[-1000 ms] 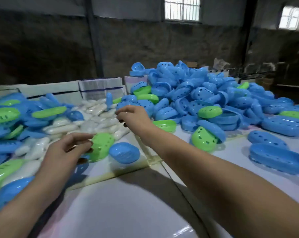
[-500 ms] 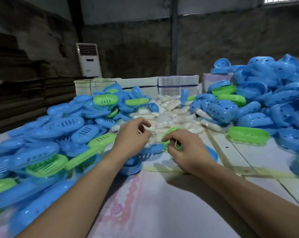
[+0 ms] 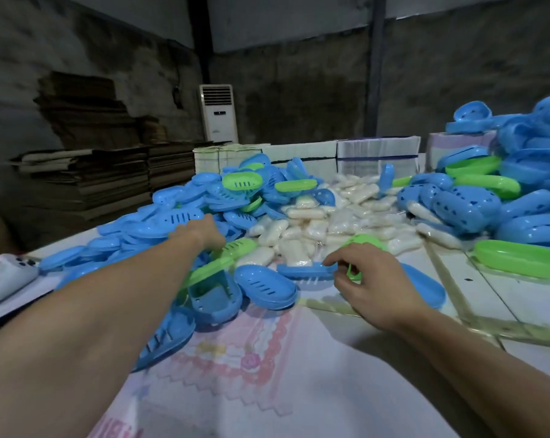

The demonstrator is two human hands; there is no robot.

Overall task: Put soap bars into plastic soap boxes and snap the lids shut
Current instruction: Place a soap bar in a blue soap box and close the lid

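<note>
A heap of white wrapped soap bars (image 3: 330,222) lies in the middle of the table. My right hand (image 3: 365,282) rests at its near edge, its curled fingers pinching a green soap box (image 3: 367,241). My left hand (image 3: 204,233) reaches out onto the pile of blue and green slotted lids (image 3: 172,218) at the left. It lies just behind a long green lid (image 3: 232,249), and its fingers are hidden from me. A blue slotted lid (image 3: 267,287) and a blue tray (image 3: 305,270) lie between my hands.
A tall pile of blue and green box halves (image 3: 520,200) fills the right side, with a green tray (image 3: 520,262) in front. A blue oval part (image 3: 425,289) lies by my right wrist. White cartons (image 3: 378,150) line the far edge. A white device (image 3: 8,273) sits at the left.
My left hand has left the spot beside my right hand and stretched out to the lid pile on the left. My right hand stays on the green box. The view has swung left.
</note>
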